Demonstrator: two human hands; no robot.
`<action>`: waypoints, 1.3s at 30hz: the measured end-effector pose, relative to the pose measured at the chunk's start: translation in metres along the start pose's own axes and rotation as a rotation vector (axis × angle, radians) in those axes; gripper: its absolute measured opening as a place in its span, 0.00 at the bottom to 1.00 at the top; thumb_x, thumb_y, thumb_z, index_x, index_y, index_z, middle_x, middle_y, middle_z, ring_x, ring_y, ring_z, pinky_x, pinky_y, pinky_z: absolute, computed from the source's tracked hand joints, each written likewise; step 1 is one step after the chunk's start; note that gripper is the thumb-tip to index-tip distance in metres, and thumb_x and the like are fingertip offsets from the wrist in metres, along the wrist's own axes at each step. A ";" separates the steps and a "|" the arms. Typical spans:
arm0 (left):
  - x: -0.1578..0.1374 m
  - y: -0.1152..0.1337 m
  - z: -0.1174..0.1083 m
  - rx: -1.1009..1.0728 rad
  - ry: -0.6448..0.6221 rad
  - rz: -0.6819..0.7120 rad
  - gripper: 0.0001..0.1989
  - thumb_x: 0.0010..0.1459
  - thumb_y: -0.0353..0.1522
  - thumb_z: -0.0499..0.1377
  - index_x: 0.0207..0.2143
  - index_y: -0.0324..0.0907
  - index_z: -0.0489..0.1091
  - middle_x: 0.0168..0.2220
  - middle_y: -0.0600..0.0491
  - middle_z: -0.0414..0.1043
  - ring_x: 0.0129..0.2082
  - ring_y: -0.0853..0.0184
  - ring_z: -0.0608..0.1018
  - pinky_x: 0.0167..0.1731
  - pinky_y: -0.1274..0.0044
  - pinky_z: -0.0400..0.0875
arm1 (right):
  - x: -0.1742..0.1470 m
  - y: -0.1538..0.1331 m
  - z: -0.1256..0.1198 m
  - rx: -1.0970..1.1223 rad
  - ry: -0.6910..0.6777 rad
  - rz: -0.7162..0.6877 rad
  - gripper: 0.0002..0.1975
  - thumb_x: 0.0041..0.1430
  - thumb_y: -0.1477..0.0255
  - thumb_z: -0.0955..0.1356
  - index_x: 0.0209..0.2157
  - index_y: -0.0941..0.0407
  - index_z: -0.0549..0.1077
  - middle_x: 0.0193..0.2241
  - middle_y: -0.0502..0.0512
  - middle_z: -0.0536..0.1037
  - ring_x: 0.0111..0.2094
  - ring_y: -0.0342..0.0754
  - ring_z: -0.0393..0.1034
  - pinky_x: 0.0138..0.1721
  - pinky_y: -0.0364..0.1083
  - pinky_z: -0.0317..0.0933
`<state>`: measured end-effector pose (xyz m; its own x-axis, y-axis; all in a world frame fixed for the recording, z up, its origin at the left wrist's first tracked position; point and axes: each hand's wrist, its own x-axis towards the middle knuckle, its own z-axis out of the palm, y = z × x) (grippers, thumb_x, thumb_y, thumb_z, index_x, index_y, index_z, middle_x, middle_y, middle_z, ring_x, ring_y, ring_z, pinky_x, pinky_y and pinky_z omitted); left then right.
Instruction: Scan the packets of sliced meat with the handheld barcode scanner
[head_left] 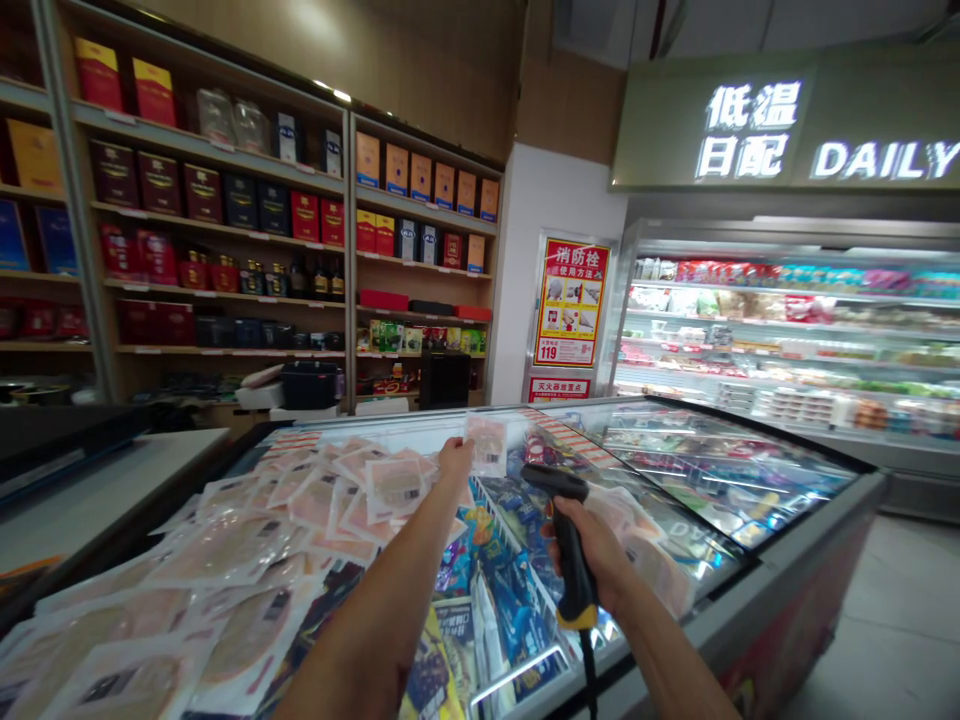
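My left hand (pixel 455 460) reaches forward over the chest freezer and pinches the edge of a flat clear packet (pixel 487 446) with a label on it. In my right hand (pixel 600 548) is a black and yellow barcode scanner (pixel 574 560), held by its handle, its head pointing left toward the packet; a cable hangs from its base. Many similar flat packets (pixel 300 510) lie in an overlapping pile on the left part of the freezer's glass top. Several more packets (pixel 645 545) rest on the glass just beyond my right hand.
Below the glass of the freezer (pixel 817 520) are colourful frozen packs (pixel 517 600). Shelves with boxed goods (pixel 244 205) line the back left. A red and yellow notice (pixel 571 300) hangs on the white wall. A lit refrigerated display (pixel 787 340) stands at the right, with tiled floor in front.
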<state>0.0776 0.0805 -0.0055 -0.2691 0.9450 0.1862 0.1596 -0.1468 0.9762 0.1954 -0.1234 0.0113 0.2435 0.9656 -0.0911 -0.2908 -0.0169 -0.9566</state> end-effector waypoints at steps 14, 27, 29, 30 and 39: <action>-0.008 -0.012 -0.030 0.595 -0.016 0.107 0.08 0.50 0.32 0.48 0.31 0.41 0.63 0.30 0.49 0.71 0.33 0.62 0.72 0.27 0.77 0.61 | 0.001 -0.004 -0.021 0.019 0.131 0.008 0.09 0.47 0.66 0.63 0.25 0.59 0.64 0.15 0.48 0.68 0.12 0.39 0.60 0.10 0.38 0.55; -0.028 -0.016 -0.030 1.049 0.086 0.614 0.14 0.52 0.26 0.43 0.37 0.42 0.63 0.38 0.49 0.64 0.42 0.62 0.65 0.39 0.70 0.55 | 0.012 0.008 -0.060 0.033 0.198 -0.012 0.12 0.45 0.64 0.64 0.28 0.59 0.64 0.16 0.49 0.69 0.12 0.39 0.60 0.11 0.39 0.55; -0.033 -0.013 -0.018 1.011 0.043 0.623 0.14 0.50 0.26 0.45 0.38 0.43 0.63 0.39 0.49 0.64 0.43 0.62 0.64 0.40 0.70 0.54 | 0.012 0.008 -0.068 0.052 0.212 -0.023 0.12 0.45 0.64 0.64 0.28 0.59 0.64 0.16 0.49 0.69 0.12 0.38 0.60 0.11 0.39 0.54; -0.038 -0.010 -0.011 0.985 0.003 0.620 0.14 0.50 0.26 0.46 0.39 0.43 0.63 0.40 0.50 0.64 0.43 0.63 0.64 0.41 0.71 0.54 | 0.011 0.007 -0.071 0.062 0.223 -0.025 0.12 0.44 0.64 0.64 0.28 0.59 0.64 0.16 0.49 0.69 0.12 0.38 0.60 0.11 0.39 0.55; -0.107 -0.003 0.073 0.763 -0.542 0.395 0.22 0.44 0.37 0.54 0.43 0.41 0.58 0.43 0.48 0.66 0.43 0.63 0.67 0.38 0.76 0.60 | 0.001 -0.007 -0.112 0.103 0.394 -0.041 0.11 0.44 0.65 0.65 0.27 0.59 0.64 0.15 0.48 0.69 0.12 0.38 0.59 0.12 0.39 0.56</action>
<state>0.1747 0.0016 -0.0368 0.3712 0.9022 0.2195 0.7587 -0.4310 0.4885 0.3016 -0.1514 -0.0132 0.5864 0.7916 -0.1716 -0.3599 0.0648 -0.9308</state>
